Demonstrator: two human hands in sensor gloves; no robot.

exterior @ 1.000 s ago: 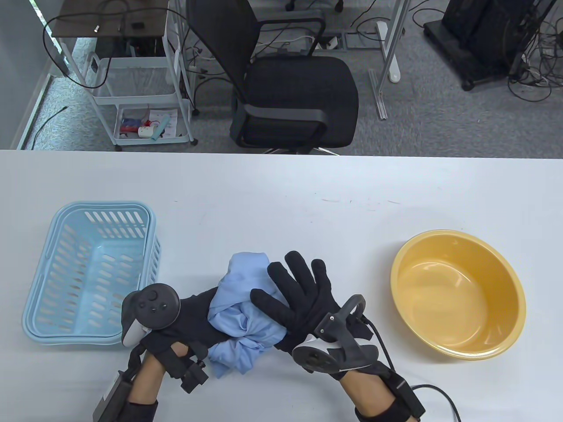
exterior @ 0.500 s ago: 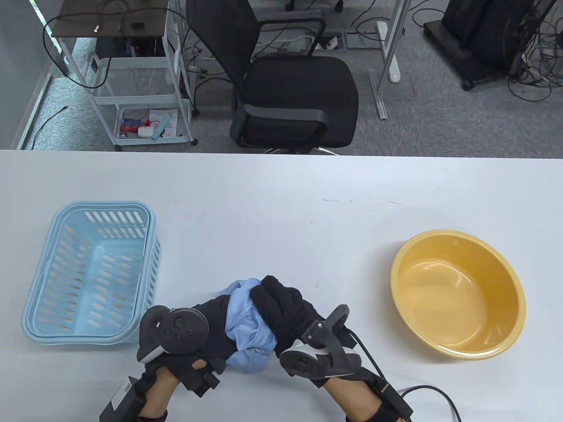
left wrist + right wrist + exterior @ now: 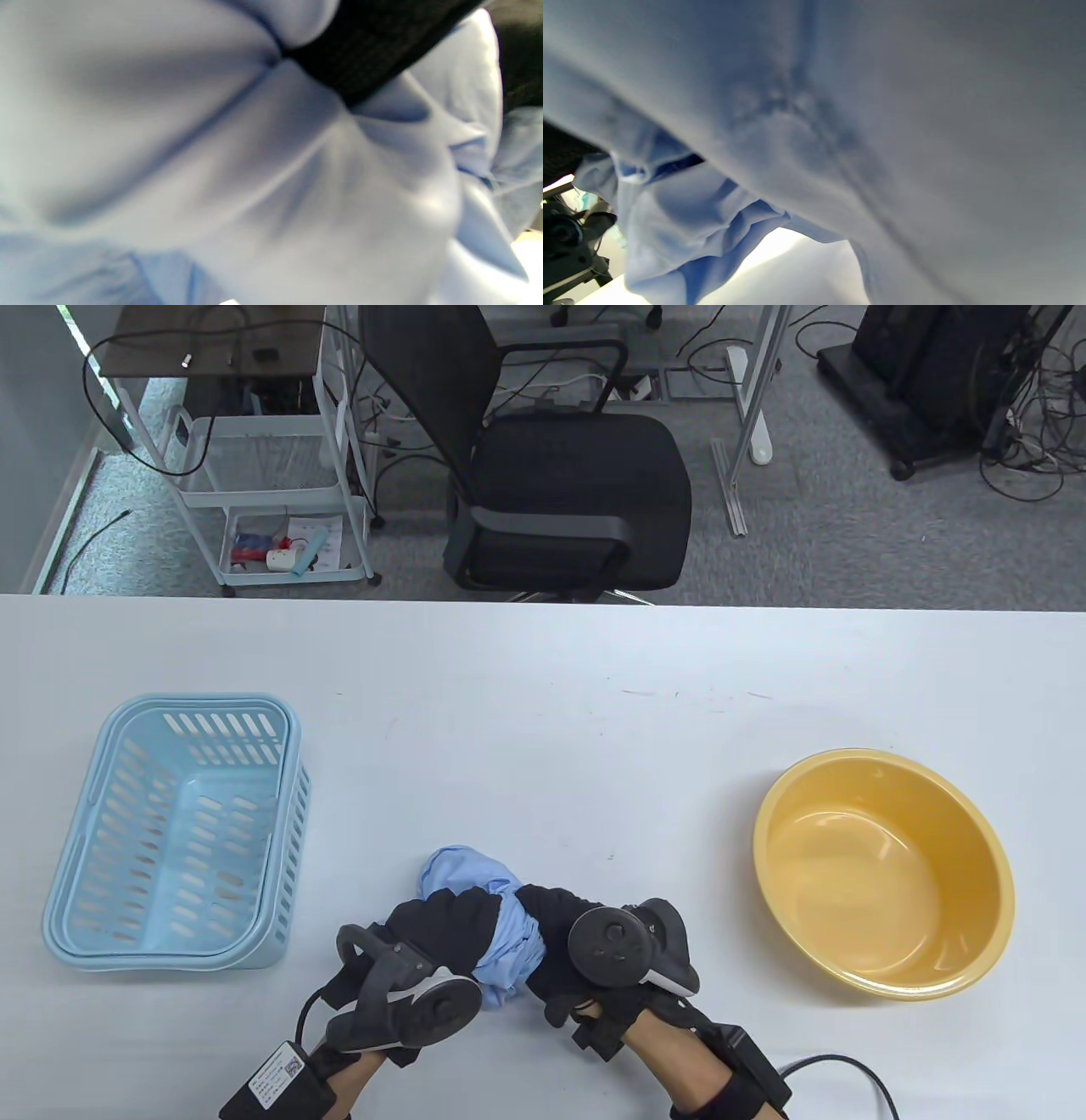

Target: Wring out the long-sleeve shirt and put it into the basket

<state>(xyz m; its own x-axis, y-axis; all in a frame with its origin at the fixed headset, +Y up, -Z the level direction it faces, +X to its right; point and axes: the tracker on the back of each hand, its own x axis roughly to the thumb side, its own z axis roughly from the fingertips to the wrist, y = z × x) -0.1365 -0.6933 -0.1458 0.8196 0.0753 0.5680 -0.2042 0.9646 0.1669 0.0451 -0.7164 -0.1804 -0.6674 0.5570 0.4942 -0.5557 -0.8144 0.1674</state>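
Observation:
The light blue long-sleeve shirt is bunched into a tight wad near the table's front edge. My left hand grips its left side, my right hand grips its right side, and the cloth is twisted between them. A rounded end of the shirt sticks out behind the hands. Blue cloth fills the left wrist view, crossed by a black gloved finger. The same shirt fills the right wrist view. The light blue slotted basket stands empty to the left.
A yellow basin sits at the right of the white table, with nothing in it. A black office chair and a white trolley stand on the floor beyond the far edge.
My right hand went from lying flat on the shirt to gripping it. Both hands then turned in opposite ways, twisting the shirt into a smaller wad and drawing it toward the front edge.

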